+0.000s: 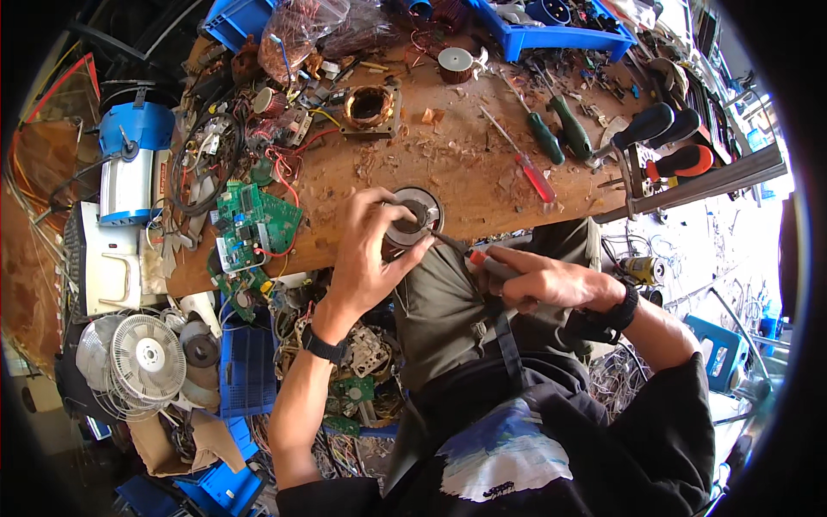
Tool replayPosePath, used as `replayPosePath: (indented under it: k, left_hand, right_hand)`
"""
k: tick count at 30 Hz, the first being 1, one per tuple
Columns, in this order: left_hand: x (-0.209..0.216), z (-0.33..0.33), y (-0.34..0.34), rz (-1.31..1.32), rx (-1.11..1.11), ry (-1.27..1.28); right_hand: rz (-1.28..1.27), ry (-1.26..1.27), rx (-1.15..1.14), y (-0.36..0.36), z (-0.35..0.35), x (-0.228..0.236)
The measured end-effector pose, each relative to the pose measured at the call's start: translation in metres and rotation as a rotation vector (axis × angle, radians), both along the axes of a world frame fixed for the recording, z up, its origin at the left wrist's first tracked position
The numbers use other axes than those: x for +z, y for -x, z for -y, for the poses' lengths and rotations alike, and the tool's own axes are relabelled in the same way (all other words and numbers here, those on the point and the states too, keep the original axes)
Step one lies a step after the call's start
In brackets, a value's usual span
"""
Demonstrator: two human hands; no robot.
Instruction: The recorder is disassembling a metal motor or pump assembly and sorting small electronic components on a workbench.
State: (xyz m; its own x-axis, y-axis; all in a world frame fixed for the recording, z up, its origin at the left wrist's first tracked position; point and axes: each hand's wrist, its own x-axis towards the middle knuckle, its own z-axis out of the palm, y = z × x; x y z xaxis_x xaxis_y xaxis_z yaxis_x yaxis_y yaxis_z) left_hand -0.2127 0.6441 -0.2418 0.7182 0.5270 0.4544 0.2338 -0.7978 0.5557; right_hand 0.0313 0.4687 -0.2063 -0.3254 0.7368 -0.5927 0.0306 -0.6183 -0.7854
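At the near edge of the wooden workbench, my left hand is closed around a round metal part with a pale ring and a darker centre. Its fingers curl over the top and the thumb presses the near side. My right hand grips a screwdriver with an orange and grey handle. The thin shaft points left and up, its tip at the lower right rim of the round part. Whether the tip touches the rim or sits in a gap is too small to tell.
Beyond my hands lie a copper-wound stator, a red-handled screwdriver and green-handled screwdrivers. A tool rack juts from the right edge. Left are green circuit boards; lower left, a fan and a blue crate.
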Motion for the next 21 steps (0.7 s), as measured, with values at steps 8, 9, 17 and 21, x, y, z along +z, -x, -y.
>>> replayPosePath:
  k: [8, 9, 17, 21]
  left_hand:
    - [0.028, 0.007, -0.011, -0.134, 0.031, 0.103]
    - [0.03, 0.01, -0.011, -0.119, 0.041, 0.059]
    - [0.013, 0.022, -0.013, -0.007, 0.13, -0.049]
    - [-0.005, 0.024, -0.01, 0.061, 0.144, -0.069]
  right_hand:
    - [-0.218, -0.002, 0.014, -0.013, -0.003, 0.003]
    - [-0.218, -0.005, 0.014, -0.013, -0.004, 0.007]
    - [-0.123, 0.026, 0.022, -0.014, -0.01, 0.026]
    - [0.222, -0.023, 0.191, -0.012, -0.021, 0.048]
